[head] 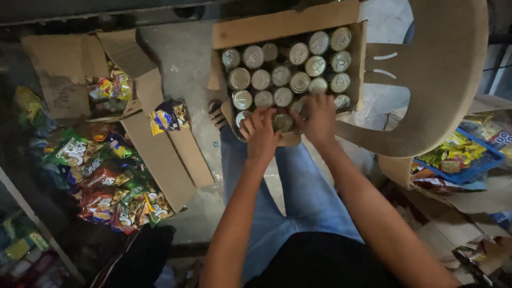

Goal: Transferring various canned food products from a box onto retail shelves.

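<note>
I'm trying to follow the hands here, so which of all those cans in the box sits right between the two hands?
The can in the front row of the cardboard box, at the near edge. The left hand and right hand flank it; the other cans lie farther back.

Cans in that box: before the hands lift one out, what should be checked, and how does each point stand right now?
1. Both hands at the near row: ok; left hand and right hand rest on the cans.
2. Firm grip on a can: cannot tell; fingers cover it.
3. Cans upright: ok; round tops face up.
4. Box open: ok; flap folded back.
5. Box steady: cannot tell; its near edge lies over the knees.
6. Chair clear of the right hand: ok; beside the box.
</note>
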